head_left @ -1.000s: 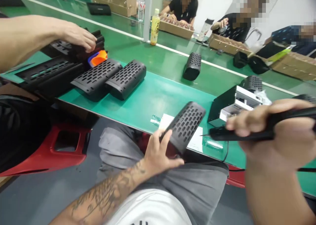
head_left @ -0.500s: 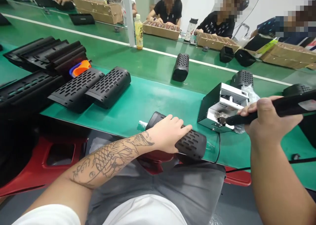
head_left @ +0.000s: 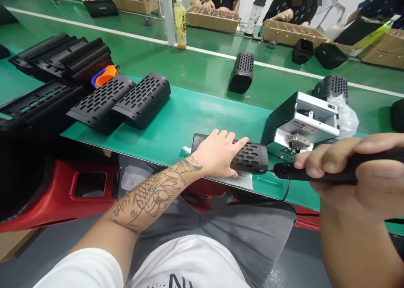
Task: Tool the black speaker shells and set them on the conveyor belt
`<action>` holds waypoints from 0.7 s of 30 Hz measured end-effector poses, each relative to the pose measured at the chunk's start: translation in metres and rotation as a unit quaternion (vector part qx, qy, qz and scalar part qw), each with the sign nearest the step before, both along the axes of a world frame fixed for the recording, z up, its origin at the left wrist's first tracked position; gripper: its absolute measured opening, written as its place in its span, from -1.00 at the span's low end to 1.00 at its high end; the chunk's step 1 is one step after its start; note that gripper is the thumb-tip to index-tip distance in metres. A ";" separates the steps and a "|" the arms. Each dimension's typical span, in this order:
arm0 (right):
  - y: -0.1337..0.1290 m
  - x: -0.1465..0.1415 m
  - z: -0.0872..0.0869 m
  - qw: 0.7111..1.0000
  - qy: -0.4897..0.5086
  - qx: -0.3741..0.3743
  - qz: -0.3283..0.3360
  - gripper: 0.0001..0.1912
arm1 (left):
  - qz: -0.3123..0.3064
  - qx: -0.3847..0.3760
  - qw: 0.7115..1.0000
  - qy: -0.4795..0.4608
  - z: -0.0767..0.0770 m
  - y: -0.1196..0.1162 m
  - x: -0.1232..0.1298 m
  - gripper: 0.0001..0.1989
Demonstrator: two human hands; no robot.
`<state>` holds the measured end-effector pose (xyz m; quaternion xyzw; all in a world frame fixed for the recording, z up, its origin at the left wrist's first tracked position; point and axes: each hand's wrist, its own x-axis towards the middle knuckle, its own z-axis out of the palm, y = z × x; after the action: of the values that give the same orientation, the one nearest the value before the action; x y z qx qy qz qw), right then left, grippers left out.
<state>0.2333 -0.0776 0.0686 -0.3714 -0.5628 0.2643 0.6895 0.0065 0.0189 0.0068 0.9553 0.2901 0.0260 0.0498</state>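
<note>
A black slotted housing [head_left: 252, 156] lies along the table's front edge, partly over clear plastic wrap. Across its top rests my left hand [head_left: 219, 153], gripping it with the thumb on the near side. My right hand [head_left: 344, 166] is wrapped round a black power screwdriver [head_left: 287, 171] held level. The driver's tip meets the housing's right end, or comes very near it. Just behind the tool stands a silver and black screw feeder [head_left: 304, 124].
Two slotted housings [head_left: 145, 100] lie left of centre, with stacked black shells [head_left: 59, 60] and an orange tape roll [head_left: 107, 75] beyond. Another housing [head_left: 242, 72] stands behind. Across the table are a bottle [head_left: 181, 25], cardboard boxes [head_left: 212, 19] and several people.
My right hand has brought the screwdriver away from the feeder to the housing's right end. The housing under my left hand is turned more level. The camera view has shifted.
</note>
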 end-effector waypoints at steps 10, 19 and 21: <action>0.013 -0.013 -0.009 0.995 -0.062 -0.021 0.078 -0.73 | 0.001 -0.018 1.000 -0.006 0.001 0.000 0.002 0.05; 0.017 -0.009 -0.013 0.989 -0.072 -0.034 0.124 -0.76 | -0.001 -0.032 0.999 -0.002 0.003 0.001 0.003 0.01; 0.017 -0.011 -0.014 0.987 -0.078 -0.039 0.133 -0.75 | 0.000 -0.030 1.000 -0.004 0.002 0.001 0.004 0.00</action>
<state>0.2226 -0.0601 0.0550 -0.3390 -0.6485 0.3461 0.5872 0.0104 0.0195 0.0089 0.9535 0.2901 0.0212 0.0794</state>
